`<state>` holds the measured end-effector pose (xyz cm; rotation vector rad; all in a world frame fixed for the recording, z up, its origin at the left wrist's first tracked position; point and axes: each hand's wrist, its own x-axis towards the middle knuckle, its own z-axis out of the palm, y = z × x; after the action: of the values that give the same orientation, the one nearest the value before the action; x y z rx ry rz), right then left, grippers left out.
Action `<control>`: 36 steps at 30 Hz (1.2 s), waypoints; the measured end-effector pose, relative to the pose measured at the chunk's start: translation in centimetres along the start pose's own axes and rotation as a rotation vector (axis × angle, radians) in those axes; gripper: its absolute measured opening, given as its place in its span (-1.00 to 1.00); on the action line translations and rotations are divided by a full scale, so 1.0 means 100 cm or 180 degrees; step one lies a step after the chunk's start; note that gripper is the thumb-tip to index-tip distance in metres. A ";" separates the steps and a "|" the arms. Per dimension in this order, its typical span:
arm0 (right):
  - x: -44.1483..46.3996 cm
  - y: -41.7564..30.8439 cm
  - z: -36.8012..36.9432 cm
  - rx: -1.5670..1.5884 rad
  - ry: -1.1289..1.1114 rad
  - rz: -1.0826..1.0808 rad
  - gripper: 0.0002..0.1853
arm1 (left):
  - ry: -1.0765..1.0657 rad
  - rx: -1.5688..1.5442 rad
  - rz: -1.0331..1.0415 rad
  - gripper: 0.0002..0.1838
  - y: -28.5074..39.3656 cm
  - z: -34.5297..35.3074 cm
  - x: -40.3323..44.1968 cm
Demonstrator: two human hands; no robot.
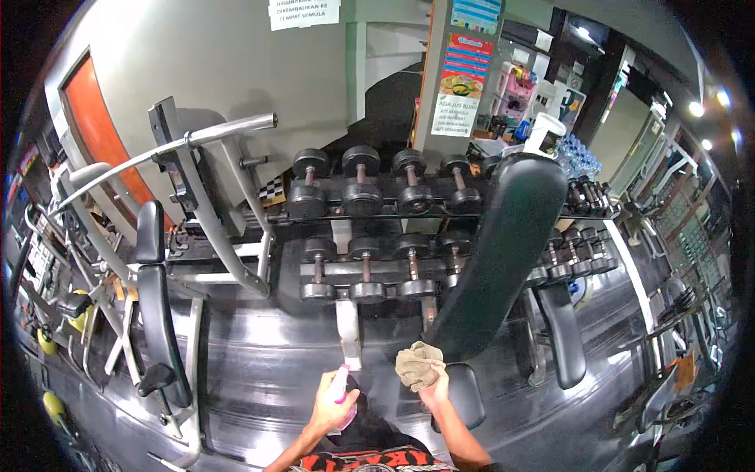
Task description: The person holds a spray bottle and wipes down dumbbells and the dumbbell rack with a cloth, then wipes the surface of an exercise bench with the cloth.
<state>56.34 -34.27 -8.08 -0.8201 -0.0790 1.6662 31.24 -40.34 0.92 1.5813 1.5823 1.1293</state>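
Closed around a pink-and-white spray bottle [340, 385], the person's left hand [329, 407] is holding it upright at the near side, in front of the body; whether a finger is pressing the trigger is too small to tell. Beyond it, on the far side, dumbbells [366, 271] are resting on a two-level rack [393, 211]. To the right of the bottle and apart from it, a crumpled tan cloth [417, 366] is bunching in the pinched fingers of the right hand [435, 391], near the lower end of a tilted black backrest [503, 252]; whether cloth and backrest are touching cannot be told. Just right of that hand, a black seat pad [464, 396] is lying low. Wet fingers could let the bottle slip, a stray squeeze could send spray onto the floor [275, 346], and the loosely folded cloth could snag on the backrest's edge.
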 end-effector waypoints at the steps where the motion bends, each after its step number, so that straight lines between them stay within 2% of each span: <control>1: 0.012 0.000 -0.013 -0.0042 -0.0001 -0.0021 -0.61 | -0.0173 -0.0224 -0.0292 -0.49 0.010 -0.005 0.005; 6: 0.036 -0.039 0.013 -0.0087 -0.0219 0.0289 -0.70 | -0.0202 -0.0380 -0.0019 -0.53 0.035 -0.011 0.044; 8: 0.051 -0.048 0.017 0.0316 -0.0323 -0.0253 -0.70 | -0.0361 -0.1106 -0.0776 -0.57 0.045 -0.013 0.060; 9: 0.047 -0.054 0.042 0.0513 -0.0446 -0.0402 -0.68 | -0.0135 -0.0744 -0.0058 -0.61 0.029 -0.006 0.071; 12: 0.051 -0.056 0.071 0.0718 -0.0456 -0.0686 -0.66 | -0.0281 -0.0985 0.0054 -0.64 0.014 0.002 0.098; 14: 0.053 -0.052 0.086 0.0642 -0.0536 -0.0856 -0.48 | -0.0420 -0.0981 0.0040 -0.66 0.019 0.003 0.114; 16: 0.053 -0.048 0.095 0.0460 -0.0540 -0.0849 -0.41 | -0.0563 -0.0972 0.0026 -0.69 0.021 0.006 0.130; 19: 0.059 -0.048 0.101 0.0548 -0.0380 -0.0776 -0.45 | -0.0570 -0.1070 0.0199 -0.75 0.018 0.014 0.149; 21: 0.057 -0.050 0.108 0.0610 -0.0379 -0.0664 -0.47 | -0.0686 -0.1415 -0.0216 -0.77 0.013 0.018 0.159; 22: 0.060 -0.052 0.109 0.0613 -0.0383 -0.0662 -0.47 | -0.0683 -0.1411 -0.0213 -0.77 0.012 0.018 0.163; 24: 0.065 -0.057 0.110 0.0351 -0.0382 -0.0566 -0.44 | -0.0802 -0.1513 -0.0984 -0.77 0.025 0.015 0.171; 25: 0.068 -0.062 0.112 0.0332 -0.0393 -0.0555 -0.44 | -0.0781 -0.1526 -0.0985 -0.77 0.019 0.020 0.175; 27: 0.073 -0.073 0.125 0.0243 -0.0458 -0.0400 -0.46 | -0.0578 -0.1366 -0.0443 -0.76 0.009 0.029 0.183; 31: 0.094 -0.099 0.132 0.0292 -0.0552 -0.0238 -0.50 | -0.0481 -0.1074 -0.0480 -0.76 0.022 0.039 0.201; 33: 0.107 -0.112 0.136 0.0303 -0.0551 -0.0172 -0.51 | -0.0257 -0.1287 -0.0417 -0.87 0.030 0.049 0.210; 36: 0.129 -0.127 0.130 0.0327 -0.0542 -0.0111 -0.52 | -0.0024 -0.1491 -0.0668 -0.81 0.040 0.060 0.222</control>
<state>59.34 -14.44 1.63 -0.5957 -0.1241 1.6904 36.42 -17.93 4.93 1.0864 1.3178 1.2601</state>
